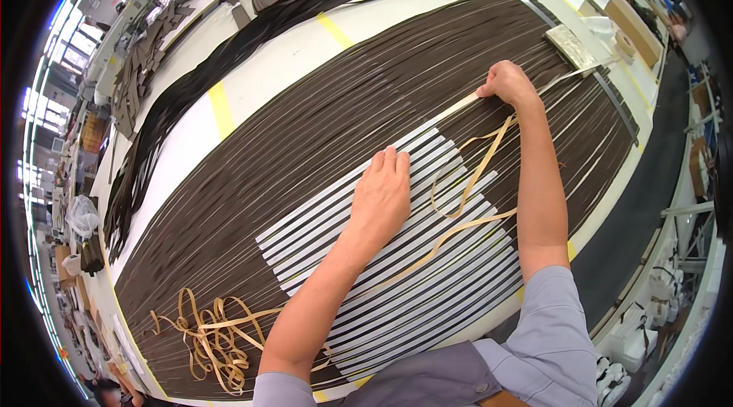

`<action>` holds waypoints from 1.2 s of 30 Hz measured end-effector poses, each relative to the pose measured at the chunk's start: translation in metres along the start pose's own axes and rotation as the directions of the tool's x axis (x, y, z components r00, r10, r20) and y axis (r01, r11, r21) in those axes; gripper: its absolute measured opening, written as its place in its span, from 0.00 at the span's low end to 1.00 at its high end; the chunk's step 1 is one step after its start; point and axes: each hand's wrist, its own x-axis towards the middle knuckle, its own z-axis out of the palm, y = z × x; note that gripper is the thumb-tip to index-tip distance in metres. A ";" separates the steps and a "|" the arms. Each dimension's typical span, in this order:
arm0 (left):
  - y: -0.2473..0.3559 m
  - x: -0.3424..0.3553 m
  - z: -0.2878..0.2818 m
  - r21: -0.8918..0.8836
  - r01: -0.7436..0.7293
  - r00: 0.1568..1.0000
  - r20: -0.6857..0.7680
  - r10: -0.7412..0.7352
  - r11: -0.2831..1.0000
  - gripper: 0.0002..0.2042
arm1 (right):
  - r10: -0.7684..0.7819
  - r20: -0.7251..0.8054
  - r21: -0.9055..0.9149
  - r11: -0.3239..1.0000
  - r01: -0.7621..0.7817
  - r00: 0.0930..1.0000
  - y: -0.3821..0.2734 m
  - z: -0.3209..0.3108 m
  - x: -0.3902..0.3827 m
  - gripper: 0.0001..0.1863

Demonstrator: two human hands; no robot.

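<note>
head view: nearer the surface's [294, 42] right edge, the right hand [510, 85] pinches a tan strip [460, 107]. the left hand [383, 189] lies released over white strips [437, 268].

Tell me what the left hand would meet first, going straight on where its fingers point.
Likely the long dark brown strips just beyond the left hand; whether it would brush them or pass just above is unclear.

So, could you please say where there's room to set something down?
Bare white tabletop lies between the long black strips and the flat dark-brown strips, crossed by yellow bands. It is crowded around the left hand, right hand and curled tan ribbon.
</note>
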 end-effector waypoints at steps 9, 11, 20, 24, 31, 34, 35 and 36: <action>0.009 0.039 0.035 0.100 -0.164 0.982 -0.083 0.172 0.981 0.18 | 0.067 0.041 -0.079 0.995 -0.063 0.997 -0.009 -0.003 -0.005 0.17; 0.010 0.041 0.039 0.111 -0.159 0.982 -0.086 0.169 0.981 0.18 | 0.063 0.001 -0.049 0.997 -0.063 0.998 -0.006 -0.003 -0.003 0.17; 0.022 0.050 0.032 0.140 -0.100 0.995 -0.009 0.102 0.985 0.21 | 0.127 -0.158 0.025 0.992 -0.124 0.979 0.014 -0.003 0.006 0.15; 0.034 0.062 0.037 0.208 -0.116 0.993 0.010 0.116 0.971 0.24 | 0.111 -0.179 -0.015 0.993 -0.115 0.978 0.025 -0.004 0.005 0.15; 0.008 0.061 0.027 0.070 -0.061 0.998 -0.009 0.061 0.996 0.18 | -0.187 -0.386 0.111 0.963 0.247 0.903 0.001 -0.074 -0.046 0.14; 0.012 0.053 0.028 -0.004 0.004 1.000 0.007 -0.004 1.000 0.18 | -0.209 -0.217 -0.055 0.978 0.202 0.953 0.042 -0.082 -0.099 0.14; 0.001 0.045 0.045 0.017 0.047 0.998 -0.041 -0.047 0.999 0.20 | -0.144 -0.076 0.016 0.989 0.146 0.987 0.039 -0.071 -0.112 0.14; 0.003 0.038 0.043 -0.076 0.036 0.986 -0.158 -0.048 0.996 0.14 | -0.129 -0.058 -0.057 0.990 0.125 0.990 0.064 -0.059 -0.121 0.14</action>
